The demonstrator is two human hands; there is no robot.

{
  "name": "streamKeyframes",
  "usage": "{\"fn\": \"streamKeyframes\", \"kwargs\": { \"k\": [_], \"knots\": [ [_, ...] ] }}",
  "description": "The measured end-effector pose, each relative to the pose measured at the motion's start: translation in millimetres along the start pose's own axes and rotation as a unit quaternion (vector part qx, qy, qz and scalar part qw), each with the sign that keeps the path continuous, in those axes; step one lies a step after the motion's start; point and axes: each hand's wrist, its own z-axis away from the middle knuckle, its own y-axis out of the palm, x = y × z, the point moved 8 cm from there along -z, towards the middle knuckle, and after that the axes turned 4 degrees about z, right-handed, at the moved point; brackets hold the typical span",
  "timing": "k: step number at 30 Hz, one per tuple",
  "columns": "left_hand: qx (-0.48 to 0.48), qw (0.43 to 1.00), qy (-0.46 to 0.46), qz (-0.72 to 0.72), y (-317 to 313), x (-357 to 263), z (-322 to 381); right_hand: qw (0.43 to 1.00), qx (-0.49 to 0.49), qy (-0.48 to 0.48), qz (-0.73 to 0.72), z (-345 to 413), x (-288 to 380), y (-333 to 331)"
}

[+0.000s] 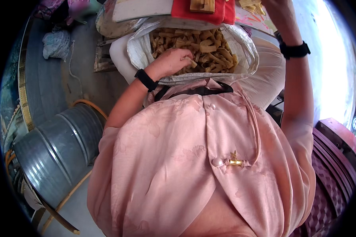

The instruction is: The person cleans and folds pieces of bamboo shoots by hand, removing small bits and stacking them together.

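An open white woven sack (243,44) rests across my lap, its mouth spread wide. Inside are many yellowish-brown dried pieces (209,47), curled and strip-like; what they are made of is hard to tell. My left hand (173,60) reaches into the sack from the left, with its fingertips closed on one short dried piece (192,63). My right hand (274,7) is at the top edge, beside a bundle of pale yellow strips (253,6) on the table. Its fingers are cut off by the frame, so its grip is hidden.
Beyond the sack stands a table with a white board (142,10), a red cloth (201,16) and a wooden block (202,6) on it. A ribbed metal drum (60,145) is at my left. A knotted plastic bag (56,44) lies on the floor. Dark red ribbed panels (329,166) stand right.
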Motion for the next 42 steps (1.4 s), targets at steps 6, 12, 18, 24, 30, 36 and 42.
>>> {"fn": "streamKeyframes", "kwargs": {
  "k": [6,12,18,24,30,36,42],
  "knots": [
    [-0.043,0.997,0.054,-0.031,-7.5,-8.3,1.8,0.954,0.264,-0.108,0.099,120.5,-0.4,144.8],
    [-0.124,0.988,0.065,0.071,-25.1,-19.6,-0.6,0.903,0.358,-0.039,0.234,146.4,-30.5,178.2],
    [-0.125,0.952,0.209,0.188,-35.7,-93.2,-12.0,0.931,0.322,0.114,-0.133,108.3,16.2,116.1],
    [0.047,0.929,0.184,0.316,-13.4,-98.7,-33.5,0.872,0.205,0.22,-0.386,106.4,37.2,62.9],
    [0.01,0.954,0.103,0.281,6.4,-72.0,-42.7,0.945,-0.035,-0.275,-0.175,103.0,126.8,-48.7],
    [-0.06,0.979,0.031,0.19,2.2,-25.0,-40.5,0.75,0.075,-0.045,-0.656,108.8,124.5,-99.6],
    [-0.182,0.923,0.143,0.306,-88.5,-75.0,3.5,0.835,0.123,-0.061,-0.533,83.5,98.6,-56.2]
  ]
}}
